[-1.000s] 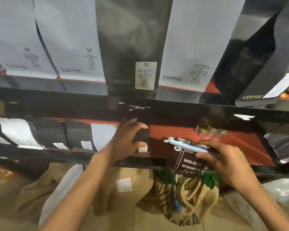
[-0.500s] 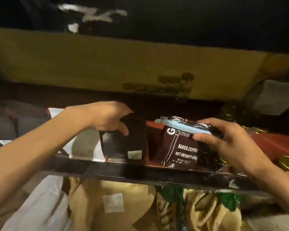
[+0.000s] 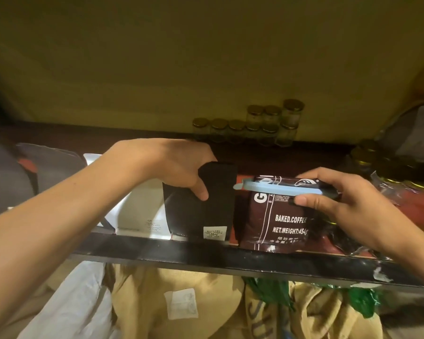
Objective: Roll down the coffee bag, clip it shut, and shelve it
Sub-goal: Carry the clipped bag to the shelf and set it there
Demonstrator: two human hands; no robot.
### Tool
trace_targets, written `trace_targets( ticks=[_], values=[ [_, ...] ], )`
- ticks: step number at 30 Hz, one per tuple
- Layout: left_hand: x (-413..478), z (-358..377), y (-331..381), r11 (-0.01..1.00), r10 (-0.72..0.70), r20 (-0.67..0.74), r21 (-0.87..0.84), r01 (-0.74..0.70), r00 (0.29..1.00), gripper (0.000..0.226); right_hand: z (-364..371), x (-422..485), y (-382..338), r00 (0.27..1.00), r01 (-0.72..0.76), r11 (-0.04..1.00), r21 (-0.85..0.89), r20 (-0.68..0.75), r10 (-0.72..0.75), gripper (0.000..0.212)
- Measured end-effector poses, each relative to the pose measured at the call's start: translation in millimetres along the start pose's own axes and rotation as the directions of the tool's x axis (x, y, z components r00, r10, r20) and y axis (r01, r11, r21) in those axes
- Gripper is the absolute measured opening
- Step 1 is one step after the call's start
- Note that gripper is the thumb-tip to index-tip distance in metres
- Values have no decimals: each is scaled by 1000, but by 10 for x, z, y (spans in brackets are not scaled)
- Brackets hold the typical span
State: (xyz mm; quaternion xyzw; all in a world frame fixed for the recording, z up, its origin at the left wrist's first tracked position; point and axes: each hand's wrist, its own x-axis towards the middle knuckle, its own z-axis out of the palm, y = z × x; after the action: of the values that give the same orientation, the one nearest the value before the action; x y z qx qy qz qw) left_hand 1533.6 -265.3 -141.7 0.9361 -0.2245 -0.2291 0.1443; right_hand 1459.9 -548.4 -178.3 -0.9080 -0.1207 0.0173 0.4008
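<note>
head view: my right hand gripped the rolled top of the brown coffee bag, thumb and fingers closed beside its blue clip, the bag standing on the shelf at its front edge. my left hand clasped the top of a black bag just beside it. small jars stood behind.

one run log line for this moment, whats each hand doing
step: shelving | right hand: grips clipped coffee bag on shelf | left hand: holds black bag aside | blue clip: on
</note>
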Motion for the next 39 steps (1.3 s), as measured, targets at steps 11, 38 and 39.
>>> trace_targets(
  ticks=[11, 38, 39],
  values=[
    [-37, 34, -37, 998, 31, -55, -49, -34, 998, 32, 170, 6, -25, 999, -42, 999, -29, -24, 41, 23],
    [313, 217, 567, 932, 235, -64, 299, -206, 970, 28, 1405, -513, 342, 753, -375, 905, 201, -503, 424, 71],
    [319, 213, 567, 934, 240, -50, 284, -217, 969, 24, 1435, -493, 346, 742, -378, 907, 188, -525, 418, 70]
  ],
)
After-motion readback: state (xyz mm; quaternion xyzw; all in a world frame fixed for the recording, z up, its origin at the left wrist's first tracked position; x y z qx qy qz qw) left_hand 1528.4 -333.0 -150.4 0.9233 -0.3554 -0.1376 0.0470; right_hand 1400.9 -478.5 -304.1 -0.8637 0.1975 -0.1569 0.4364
